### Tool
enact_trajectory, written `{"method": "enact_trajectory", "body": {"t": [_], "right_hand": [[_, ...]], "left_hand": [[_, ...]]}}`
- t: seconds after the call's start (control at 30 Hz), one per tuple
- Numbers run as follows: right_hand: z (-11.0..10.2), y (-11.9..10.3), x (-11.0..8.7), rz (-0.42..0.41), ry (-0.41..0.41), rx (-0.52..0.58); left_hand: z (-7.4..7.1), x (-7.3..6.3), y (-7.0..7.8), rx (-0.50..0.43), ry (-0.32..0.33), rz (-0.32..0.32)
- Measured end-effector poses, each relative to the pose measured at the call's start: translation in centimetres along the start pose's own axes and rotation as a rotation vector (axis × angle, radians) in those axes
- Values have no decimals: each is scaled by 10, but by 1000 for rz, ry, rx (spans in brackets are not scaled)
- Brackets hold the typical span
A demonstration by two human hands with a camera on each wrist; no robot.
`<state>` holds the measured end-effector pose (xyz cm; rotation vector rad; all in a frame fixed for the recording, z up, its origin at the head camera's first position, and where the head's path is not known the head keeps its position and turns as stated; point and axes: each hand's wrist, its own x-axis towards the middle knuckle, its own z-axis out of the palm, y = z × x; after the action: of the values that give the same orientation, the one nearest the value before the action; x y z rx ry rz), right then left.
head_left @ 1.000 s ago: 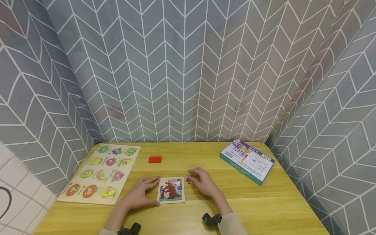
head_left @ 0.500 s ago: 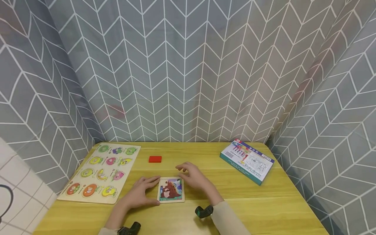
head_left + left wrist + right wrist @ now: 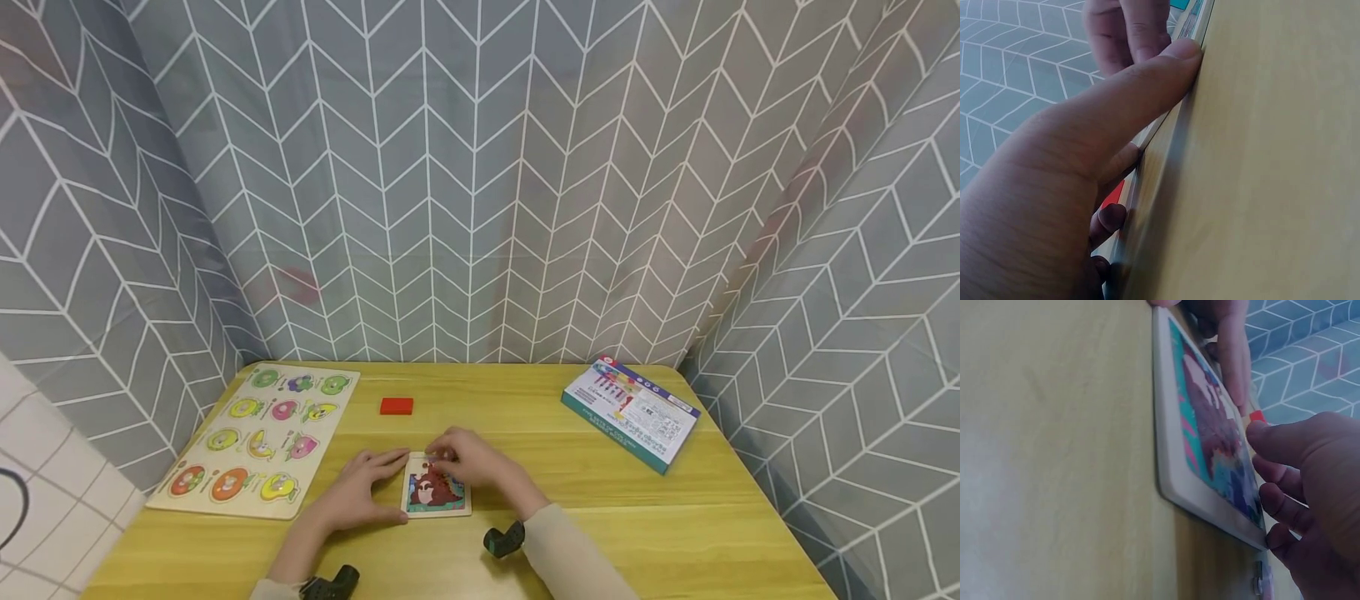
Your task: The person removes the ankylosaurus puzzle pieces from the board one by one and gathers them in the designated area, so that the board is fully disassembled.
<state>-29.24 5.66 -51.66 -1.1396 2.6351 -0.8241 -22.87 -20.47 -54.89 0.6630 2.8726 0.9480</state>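
A small square picture puzzle [image 3: 438, 492] in a pale wooden frame lies flat on the table, showing a reddish-brown creature. Its left side is steadied by my left hand [image 3: 358, 492], the thumb touching the near left corner and a finger at the far left corner. My right hand [image 3: 476, 461] hovers low over the puzzle's far right part, fingertips bent down onto the picture. In the right wrist view, that thumb [image 3: 1275, 439] and the fingers come right at the puzzle's far edge. Whether a small piece sits between them I cannot tell; the hand covers that spot.
On the left lies a wooden fruit board [image 3: 258, 442] with several colourful fruit pieces. A red block [image 3: 396, 406] rests behind the puzzle. Back right stands a flat white and teal box [image 3: 632, 414]. A patterned grey curtain [image 3: 472, 208] hangs around the table [image 3: 675, 542].
My right hand has moved left from a small purple piece beside the puzzle to over the picture's far part. That piece is out of sight. The left hand has stayed put.
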Motion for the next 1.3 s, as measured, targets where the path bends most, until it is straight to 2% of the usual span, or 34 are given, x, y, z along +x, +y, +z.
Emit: {"method": "enact_trajectory", "body": {"t": [0.4, 0.93, 1.3], "right_hand": [[1, -5, 0, 21, -80, -86], [7, -8, -1, 81, -26, -53], [8, -5, -1, 87, 4, -50]], "left_hand": [[2, 0, -3, -2, 2, 6], [3, 0, -2, -5, 7, 6], [4, 0, -4, 4, 17, 16]]}}
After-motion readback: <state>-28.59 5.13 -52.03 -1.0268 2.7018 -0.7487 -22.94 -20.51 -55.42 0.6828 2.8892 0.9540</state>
